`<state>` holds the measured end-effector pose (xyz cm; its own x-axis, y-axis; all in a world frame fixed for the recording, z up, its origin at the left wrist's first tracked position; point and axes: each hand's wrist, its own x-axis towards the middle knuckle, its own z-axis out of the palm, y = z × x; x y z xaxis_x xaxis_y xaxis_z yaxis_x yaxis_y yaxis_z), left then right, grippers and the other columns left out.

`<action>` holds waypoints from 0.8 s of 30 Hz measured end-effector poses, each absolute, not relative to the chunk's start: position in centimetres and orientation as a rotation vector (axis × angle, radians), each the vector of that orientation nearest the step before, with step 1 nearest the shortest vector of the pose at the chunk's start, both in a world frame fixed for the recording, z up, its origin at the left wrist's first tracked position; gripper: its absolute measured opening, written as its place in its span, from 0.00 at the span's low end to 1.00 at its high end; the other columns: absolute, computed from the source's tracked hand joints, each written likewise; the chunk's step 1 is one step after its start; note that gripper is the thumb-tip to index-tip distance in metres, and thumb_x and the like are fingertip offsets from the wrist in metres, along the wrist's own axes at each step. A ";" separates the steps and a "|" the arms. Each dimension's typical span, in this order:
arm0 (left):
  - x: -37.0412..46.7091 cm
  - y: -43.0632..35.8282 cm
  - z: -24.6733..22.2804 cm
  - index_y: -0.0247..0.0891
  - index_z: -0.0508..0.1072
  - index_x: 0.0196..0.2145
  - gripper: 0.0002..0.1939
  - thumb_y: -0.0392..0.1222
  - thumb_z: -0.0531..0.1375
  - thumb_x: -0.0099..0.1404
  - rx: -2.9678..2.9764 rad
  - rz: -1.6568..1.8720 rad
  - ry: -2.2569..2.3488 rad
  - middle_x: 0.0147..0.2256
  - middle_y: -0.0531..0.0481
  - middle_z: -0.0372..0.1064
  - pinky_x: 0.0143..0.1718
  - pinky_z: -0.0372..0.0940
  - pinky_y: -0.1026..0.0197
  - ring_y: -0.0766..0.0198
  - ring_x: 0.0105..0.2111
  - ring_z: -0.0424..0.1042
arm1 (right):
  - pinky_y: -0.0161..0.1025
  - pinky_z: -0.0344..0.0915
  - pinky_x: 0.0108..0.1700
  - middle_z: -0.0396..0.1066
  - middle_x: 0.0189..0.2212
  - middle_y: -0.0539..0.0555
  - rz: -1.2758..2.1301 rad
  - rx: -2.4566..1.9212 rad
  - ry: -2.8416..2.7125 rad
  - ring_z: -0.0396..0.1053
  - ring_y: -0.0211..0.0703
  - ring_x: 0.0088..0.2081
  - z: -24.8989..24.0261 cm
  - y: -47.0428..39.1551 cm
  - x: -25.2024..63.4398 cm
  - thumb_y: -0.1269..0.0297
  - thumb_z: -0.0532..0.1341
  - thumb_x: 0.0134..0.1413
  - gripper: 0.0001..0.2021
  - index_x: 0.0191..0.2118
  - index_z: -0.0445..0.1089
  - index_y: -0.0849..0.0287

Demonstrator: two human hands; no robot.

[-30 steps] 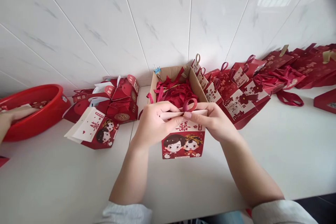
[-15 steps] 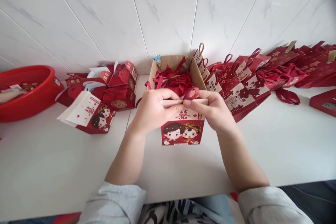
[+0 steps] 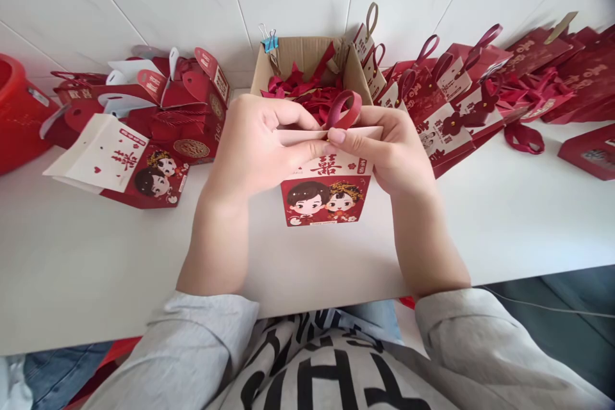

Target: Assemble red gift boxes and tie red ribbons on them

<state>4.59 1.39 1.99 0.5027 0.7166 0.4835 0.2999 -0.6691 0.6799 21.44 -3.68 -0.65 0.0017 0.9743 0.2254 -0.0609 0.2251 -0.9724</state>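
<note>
Both my hands grip the top edge of a red and white gift box printed with two cartoon figures, held above the white table. My left hand pinches the folded top from the left, thumb in front and fingers behind. From the right, my right hand does the same, its thumb tip at the middle of the top edge. A dark red ribbon loop stands up at the top between my hands; its lower ends are hidden by the fingers.
Behind the gift box stands a cardboard box of red ribbons, with a blue binder clip on its rim. Open red boxes and a white-flapped box sit left, near a red basin. Ribboned boxes crowd the right.
The view has tilted down and shifted, so more of my shirt shows and the basin is partly out of frame. Both hands keep their pinch on the box top around the ribbon loop.
</note>
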 end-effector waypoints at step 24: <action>4.8 1.9 2.0 0.44 0.79 0.28 0.07 0.44 0.71 0.52 2.044 1.022 0.749 0.30 0.55 0.76 0.34 0.74 0.59 0.61 0.33 0.76 | 0.38 0.66 0.30 0.65 0.26 0.49 0.898 -1.133 -1.205 0.70 0.42 0.34 -0.6 -3.9 20.8 0.48 0.69 0.46 0.17 0.28 0.67 0.55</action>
